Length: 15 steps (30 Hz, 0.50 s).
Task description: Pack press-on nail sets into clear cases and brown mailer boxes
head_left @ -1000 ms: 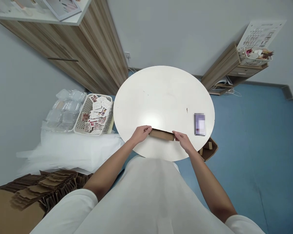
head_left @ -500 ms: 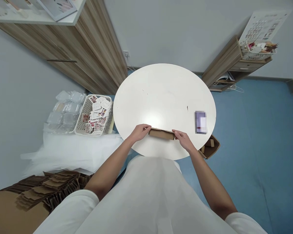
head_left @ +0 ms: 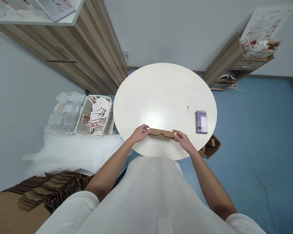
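Note:
A small brown cardboard box (head_left: pixel 161 133) lies near the front edge of the round white table (head_left: pixel 166 84). Its long side with a half-round notch faces me. At the box's left end is my left hand (head_left: pixel 140 133), fingers bent and closed against the corner. My right hand (head_left: pixel 182 139) grips the opposite end with thumb and fingers. On the table to the right lies a purple, blurred-out flat object (head_left: pixel 201 122), apart from both hands.
Left of the table stand a white basket (head_left: pixel 79 125) of printed cards and clear plastic packs (head_left: pixel 69 109). White sheets (head_left: pixel 75 149) and stacked flat cardboard (head_left: pixel 51 188) lie nearer me. An open carton (head_left: pixel 216 148) sits on the floor below the table's right edge.
The box's top flap has tipped down toward me, so the notched edge now shows. Both hands have stayed at its ends, with a slight shift of the fingers.

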Available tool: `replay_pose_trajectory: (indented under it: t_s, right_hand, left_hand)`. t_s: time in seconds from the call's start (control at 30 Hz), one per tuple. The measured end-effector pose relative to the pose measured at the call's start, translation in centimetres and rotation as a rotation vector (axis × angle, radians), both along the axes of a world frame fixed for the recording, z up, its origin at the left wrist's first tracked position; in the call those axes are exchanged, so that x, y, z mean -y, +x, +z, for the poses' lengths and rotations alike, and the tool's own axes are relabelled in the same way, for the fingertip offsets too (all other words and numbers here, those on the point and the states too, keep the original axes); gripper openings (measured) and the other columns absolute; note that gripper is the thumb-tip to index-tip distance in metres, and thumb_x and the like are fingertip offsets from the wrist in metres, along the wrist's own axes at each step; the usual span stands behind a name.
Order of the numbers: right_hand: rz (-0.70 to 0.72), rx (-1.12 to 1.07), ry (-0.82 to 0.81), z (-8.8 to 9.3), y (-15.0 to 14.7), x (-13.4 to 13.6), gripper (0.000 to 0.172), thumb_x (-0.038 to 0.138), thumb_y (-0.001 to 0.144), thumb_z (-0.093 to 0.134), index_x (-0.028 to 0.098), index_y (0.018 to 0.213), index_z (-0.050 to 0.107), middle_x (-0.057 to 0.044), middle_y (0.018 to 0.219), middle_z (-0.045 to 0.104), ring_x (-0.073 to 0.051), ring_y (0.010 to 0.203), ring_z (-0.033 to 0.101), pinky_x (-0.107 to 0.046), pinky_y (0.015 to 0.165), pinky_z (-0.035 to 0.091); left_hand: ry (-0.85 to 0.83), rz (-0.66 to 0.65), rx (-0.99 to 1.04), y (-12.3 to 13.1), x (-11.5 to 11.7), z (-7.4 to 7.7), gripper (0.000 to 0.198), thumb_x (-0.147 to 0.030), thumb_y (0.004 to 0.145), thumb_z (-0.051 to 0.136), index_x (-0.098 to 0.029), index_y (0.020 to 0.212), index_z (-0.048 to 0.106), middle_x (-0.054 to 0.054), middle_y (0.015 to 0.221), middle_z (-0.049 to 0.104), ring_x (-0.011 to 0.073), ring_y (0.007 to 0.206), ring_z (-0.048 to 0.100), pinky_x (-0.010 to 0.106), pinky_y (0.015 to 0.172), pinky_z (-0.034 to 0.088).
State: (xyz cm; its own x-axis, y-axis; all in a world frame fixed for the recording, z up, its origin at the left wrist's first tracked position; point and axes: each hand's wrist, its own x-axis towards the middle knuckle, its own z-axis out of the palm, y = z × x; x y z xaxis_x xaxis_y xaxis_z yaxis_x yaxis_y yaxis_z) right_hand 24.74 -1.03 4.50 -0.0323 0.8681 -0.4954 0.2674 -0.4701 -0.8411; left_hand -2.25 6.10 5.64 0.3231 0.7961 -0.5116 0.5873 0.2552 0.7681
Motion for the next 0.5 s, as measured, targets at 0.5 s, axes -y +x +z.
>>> replay_pose_trajectory:
  t_s: [0.5]
  right_hand:
    - [-0.129, -0.121, -0.106, -0.9, -1.8, 1.4, 0.046, 0.044, 0.074, 0.057, 0.028, 0.116, 0.051, -0.005, 0.128, 0.047, -0.020, 0.101, 0.056, -0.038, 0.088, 0.045]
  left_hand:
    - [-0.184, 0.030, 0.230, -0.8, 1.8, -2.1, 0.052, -0.033, 0.073, 0.059, -0.021, 0.121, 0.042, 0.011, 0.115, 0.056, 0.0194, 0.096, 0.057, 0.033, 0.080, 0.044]
